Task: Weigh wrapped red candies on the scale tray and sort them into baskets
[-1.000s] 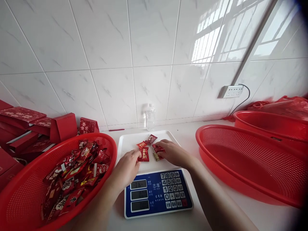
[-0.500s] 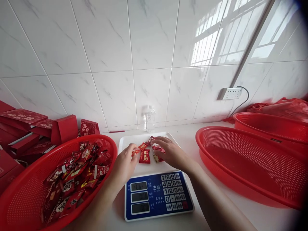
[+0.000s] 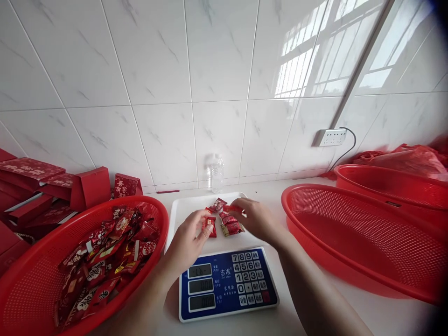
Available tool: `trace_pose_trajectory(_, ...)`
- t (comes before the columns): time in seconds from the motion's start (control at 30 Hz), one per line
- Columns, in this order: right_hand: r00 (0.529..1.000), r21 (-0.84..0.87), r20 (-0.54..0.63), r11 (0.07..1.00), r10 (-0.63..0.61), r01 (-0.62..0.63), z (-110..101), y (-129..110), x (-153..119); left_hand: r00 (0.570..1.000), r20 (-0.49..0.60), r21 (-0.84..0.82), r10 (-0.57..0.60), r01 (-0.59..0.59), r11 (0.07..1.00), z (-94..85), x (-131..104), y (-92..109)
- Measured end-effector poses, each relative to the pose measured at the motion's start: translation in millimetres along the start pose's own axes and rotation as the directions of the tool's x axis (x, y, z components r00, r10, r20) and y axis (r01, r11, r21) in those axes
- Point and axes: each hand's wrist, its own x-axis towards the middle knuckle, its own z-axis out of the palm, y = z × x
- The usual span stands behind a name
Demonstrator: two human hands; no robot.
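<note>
Several small red packets (image 3: 231, 224) lie on the white tray (image 3: 182, 210) of a scale with a blue keypad panel (image 3: 229, 284). My left hand (image 3: 192, 231) is over the tray's left part, its thumb and fingers closed around a red packet (image 3: 210, 226). Over the right part, my right hand (image 3: 254, 215) pinches another small red packet (image 3: 233, 208) between thumb and fingers. A dark red packet (image 3: 218, 204) lies between the hands, toward the back.
At the left stands a red basket (image 3: 159, 210) full of red packets, with red boxes (image 3: 91, 189) behind. Two red baskets (image 3: 294, 205) (image 3: 345, 175) stand right. A clear bottle (image 3: 217, 173) and a socket strip (image 3: 332, 137) are at the wall.
My left hand has moved right over the packet at the front. My right hand has shifted slightly right and now has a red packet at its fingertips, uncovering packets below.
</note>
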Motion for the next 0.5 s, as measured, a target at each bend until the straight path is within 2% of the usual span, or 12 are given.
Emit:
trace_pose_trajectory(0.1, 0.991, -0.068, -0.049, 0.990, 0.123, -0.126, -5.4, 25.0, 5.7, 0.997, 0.069, 0.105, 0.018, -0.025, 0.994, 5.2, -0.6, -2.3)
trace_pose_trajectory(0.17, 0.989, -0.079, -0.007, 0.986, 0.146, -0.146, -4.0, 32.2, 7.1, 0.991, 0.135, 0.226, -0.001, -0.030, 0.974, 6.9, -1.5, -1.4)
trace_pose_trajectory(0.27, 0.987, -0.041, 0.144, 0.997, 0.078, -0.072, 1.7, 27.5, 5.7, 0.984, 0.176, 0.352, -0.037, -0.027, 0.936, 6.3, -2.8, 1.0)
trace_pose_trajectory(0.37, 0.961, 0.034, 0.275, 0.999, -0.041, 0.033, 6.2, 17.0, 3.1, 0.986, 0.156, 0.364, -0.054, -0.007, 0.931, 4.6, -3.1, 1.5)
trace_pose_trajectory(0.5, 0.942, 0.051, 0.327, 0.997, -0.072, 0.059, 8.3, 13.1, 1.9, 0.992, 0.114, 0.382, -0.062, 0.014, 0.924, 3.8, -1.9, -1.2)
